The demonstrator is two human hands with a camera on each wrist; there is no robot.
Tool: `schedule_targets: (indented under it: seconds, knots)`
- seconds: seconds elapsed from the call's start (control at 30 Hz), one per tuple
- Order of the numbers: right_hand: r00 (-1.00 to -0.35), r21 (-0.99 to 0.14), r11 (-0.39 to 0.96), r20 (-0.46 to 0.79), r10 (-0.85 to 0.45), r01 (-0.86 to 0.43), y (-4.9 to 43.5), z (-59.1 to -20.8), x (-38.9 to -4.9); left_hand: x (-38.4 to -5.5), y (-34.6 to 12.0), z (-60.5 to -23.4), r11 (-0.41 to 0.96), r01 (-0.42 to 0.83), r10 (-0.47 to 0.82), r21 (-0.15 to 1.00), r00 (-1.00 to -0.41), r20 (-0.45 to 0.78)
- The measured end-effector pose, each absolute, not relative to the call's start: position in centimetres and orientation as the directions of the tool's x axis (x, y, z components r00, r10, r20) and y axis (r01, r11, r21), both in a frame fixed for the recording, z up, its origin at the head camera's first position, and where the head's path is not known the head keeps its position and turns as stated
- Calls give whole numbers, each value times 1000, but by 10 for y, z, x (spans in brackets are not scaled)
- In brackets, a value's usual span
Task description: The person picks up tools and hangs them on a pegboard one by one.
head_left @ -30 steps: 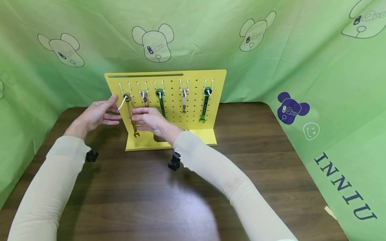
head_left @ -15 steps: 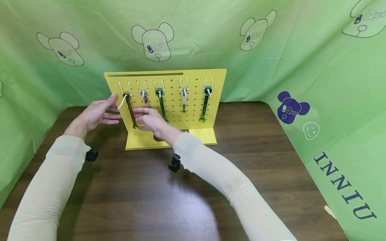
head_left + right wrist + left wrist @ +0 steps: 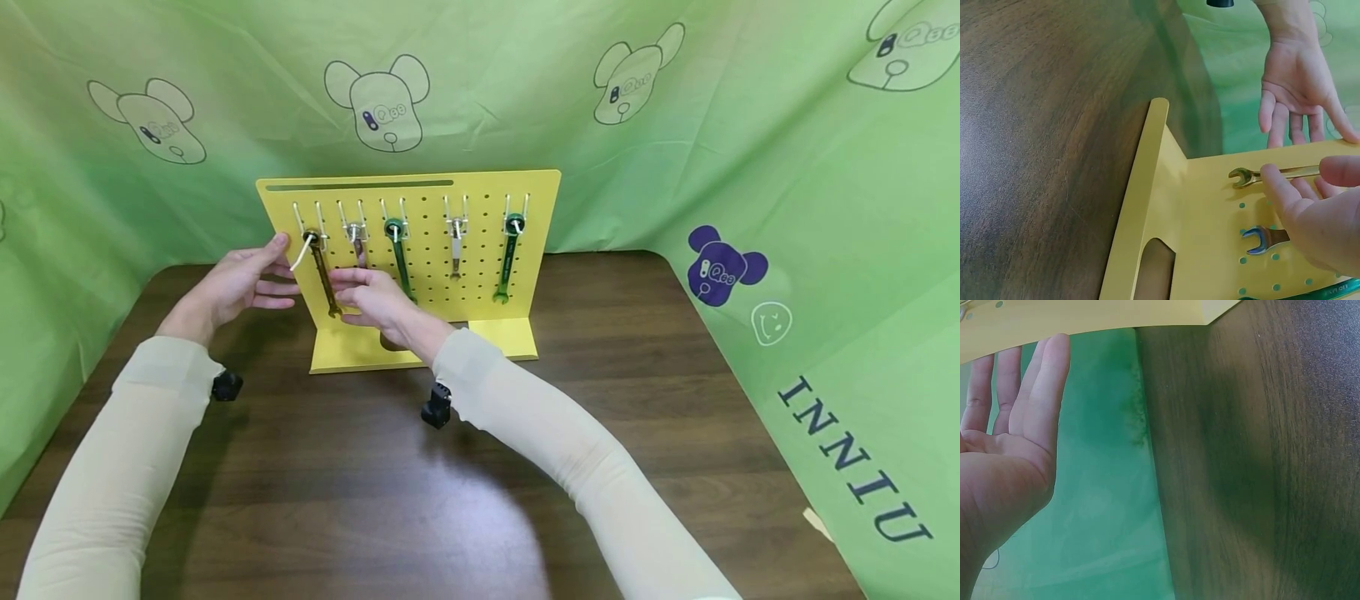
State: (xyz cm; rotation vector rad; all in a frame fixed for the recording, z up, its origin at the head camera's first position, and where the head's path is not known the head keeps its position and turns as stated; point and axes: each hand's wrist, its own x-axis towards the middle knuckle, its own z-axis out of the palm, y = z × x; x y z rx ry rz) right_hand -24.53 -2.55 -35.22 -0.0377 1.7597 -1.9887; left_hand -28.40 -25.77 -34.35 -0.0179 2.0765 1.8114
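A gold-coloured combination wrench [image 3: 322, 275] hangs by its ring end on the leftmost white hook [image 3: 302, 250] of a yellow pegboard [image 3: 480, 292]. Beside its lower half is my right hand [image 3: 382, 307], fingers loosely extended and partly overlapping the wrench in the right wrist view; whether they touch it is unclear. My left hand [image 3: 238, 287] is at the board's left edge, thumb tip against it and the other fingers spread below. To the right hang a small silver wrench [image 3: 359, 250], a green wrench [image 3: 401, 262], another small wrench [image 3: 456, 250] and a second green wrench [image 3: 507, 265].
The pegboard stands on its yellow foot [image 3: 502, 336], which has a cutout, on a dark wooden table [image 3: 637, 375]. Green printed cloth [image 3: 517, 100] closes off the back and sides. A small pale piece [image 3: 817, 525] lies at the table's right edge.
The gold wrench's lower end has swung back toward the board and now hangs nearer it, apart from the right fingertips' earlier hold position. Both hands have hardly moved.
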Motion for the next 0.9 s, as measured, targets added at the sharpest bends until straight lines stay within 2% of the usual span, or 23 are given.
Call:
schedule_targets:
  seconds: [0.17,0.37,0.5,0.6,0.67,0.77,0.9]
  knots:
    - [-881,-948,-38,-278,-382,316,-25,-351,-243,-284,-258,-345,165,-251,239,954,-928,-286]
    - [-866,-955,65,-289,-409,288,-18,-351,-239,-286,-255,-346,166,-253,243,953,-926,-288]
    - [-843,-967,138,-254,-474,214,-6,-346,-237,-289,-252,-346,189,-228,240,955,-932,-270]
    - [-810,-966,245,-210,-548,85,13,-337,-235,-289,-248,-347,218,-205,247,954,-934,-257]
    - [-780,-936,349,-182,-599,-51,28,-328,-234,-287,-246,-348,245,-183,253,952,-936,-245]
    - [-736,-832,477,-129,-664,-284,52,-310,-231,-281,-247,-345,327,-115,253,938,-946,-204]
    - [-703,-703,526,-53,-709,-478,87,-282,-225,-267,-253,-334,509,58,245,859,-966,-80]
